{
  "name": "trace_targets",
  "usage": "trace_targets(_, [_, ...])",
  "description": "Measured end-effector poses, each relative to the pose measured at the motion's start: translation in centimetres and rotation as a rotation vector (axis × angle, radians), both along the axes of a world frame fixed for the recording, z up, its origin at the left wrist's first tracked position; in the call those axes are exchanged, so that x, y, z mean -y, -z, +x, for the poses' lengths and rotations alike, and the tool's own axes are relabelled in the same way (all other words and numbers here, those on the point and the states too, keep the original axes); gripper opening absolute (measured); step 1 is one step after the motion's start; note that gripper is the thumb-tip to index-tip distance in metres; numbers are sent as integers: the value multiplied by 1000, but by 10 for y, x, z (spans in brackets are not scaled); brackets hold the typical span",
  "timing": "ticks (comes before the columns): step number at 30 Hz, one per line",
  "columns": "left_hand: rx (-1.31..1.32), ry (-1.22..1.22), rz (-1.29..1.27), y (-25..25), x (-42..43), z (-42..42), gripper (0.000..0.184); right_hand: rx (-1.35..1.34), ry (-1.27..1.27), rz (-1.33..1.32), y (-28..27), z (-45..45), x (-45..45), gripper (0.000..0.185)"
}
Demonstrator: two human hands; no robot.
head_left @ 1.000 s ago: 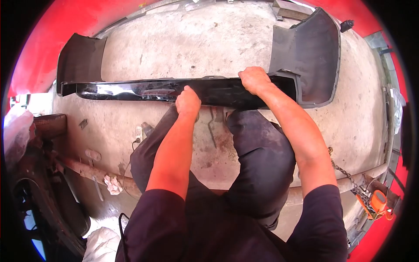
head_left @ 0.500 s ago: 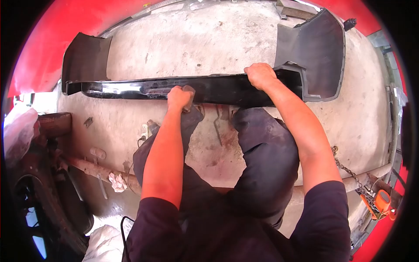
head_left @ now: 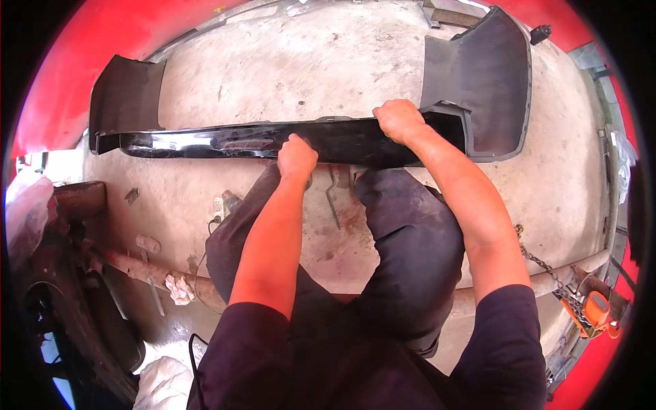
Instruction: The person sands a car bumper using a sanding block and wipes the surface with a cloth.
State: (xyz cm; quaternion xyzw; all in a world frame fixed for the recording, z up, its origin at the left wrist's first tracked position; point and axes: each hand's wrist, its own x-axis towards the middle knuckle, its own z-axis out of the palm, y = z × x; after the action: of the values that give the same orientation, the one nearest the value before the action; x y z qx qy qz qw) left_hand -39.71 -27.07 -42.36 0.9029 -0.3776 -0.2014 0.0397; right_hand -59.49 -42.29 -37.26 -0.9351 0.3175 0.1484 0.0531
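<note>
A black car bumper (head_left: 342,140) lies across the floor before my knees, its grey ends rising at left and right. Its middle strip is glossy, with bright reflections on the left part. My right hand (head_left: 400,121) is closed over the strip's upper edge, right of centre. On the strip's face, near its lower edge, my left hand (head_left: 297,157) is closed in a fist. The small brownish-grey pad seen in it earlier is now hidden behind the fingers.
Pale stained concrete floor (head_left: 294,75) surrounds the bumper. A rusty beam (head_left: 130,263) runs beneath my legs. An orange chain hoist (head_left: 596,309) hangs at lower right. A white power socket (head_left: 219,207), crumpled paper (head_left: 180,290) and a hammer (head_left: 148,243) lie on the left.
My left hand has slid right along the strip, and its pad has gone out of sight. My right hand keeps its hold on the edge. The whole view has shifted slightly.
</note>
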Motion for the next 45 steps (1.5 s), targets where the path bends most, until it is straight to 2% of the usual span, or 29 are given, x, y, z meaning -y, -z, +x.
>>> trace_targets(13, [7,29,49,-6,23,3,35,66,-22,6,6,-3,4,23])
trace_targets(15, [-106,388,286,-10,44,40,38,52,-15,27,3,-5,3,23])
trace_targets(16, [-215,474,327,-40,49,59,40,35,7,58,3,-7,6,24])
trace_targets(18, [-374,360,341,-61,45,96,38,46,4,116,10,-11,6,28])
trace_targets(20, [-510,196,351,-97,30,127,38,438,-3,179,6,-10,4,28])
trace_targets(23, [-303,346,181,-106,-20,175,44,643,101,404,-27,-15,1,30])
trace_targets(25, [-161,357,70,-73,-72,197,52,616,221,547,-68,-31,-15,32])
trace_targets(26, [-222,303,33,-59,-101,196,53,595,252,576,-85,-43,-25,31])
trace_targets(27, [-442,141,25,-71,-128,177,56,568,289,626,-99,-56,-33,31])
trace_targets(29, [-412,4,92,5,-187,165,54,717,465,740,-110,-85,-57,31])
trace_targets(31, [-528,-74,141,78,-235,136,51,744,565,676,-124,-111,-80,32])
trace_targets(33, [-511,7,211,195,-286,104,49,747,709,536,-134,-128,-102,31])
trace_targets(34, [-548,79,138,242,-312,84,47,726,702,528,-136,-139,-111,31])
trace_targets(36, [-595,133,55,249,-334,49,46,748,835,430,-138,-151,-125,29])
trace_targets(37, [-527,71,17,211,-326,28,46,734,822,429,-141,-149,-134,29])
trace_targets(39, [-456,-7,-30,202,-329,5,46,676,818,392,-146,-139,-142,27])
trace_targets(41, [-564,-102,-130,249,-334,-14,44,623,709,374,-151,-118,-141,27])
trace_targets(42, [-585,-91,-120,247,-332,-16,45,598,661,377,-153,-106,-139,27])
trace_targets(43, [-596,-94,-103,239,-328,-14,46,551,626,363,-153,-99,-132,28])
trace_targets(44, [-369,-165,-306,185,-321,-7,50,508,581,369,-150,-92,-123,28])
trace_targets(45, [-342,-184,-442,159,-320,12,47,507,553,385,-148,-84,-118,29])
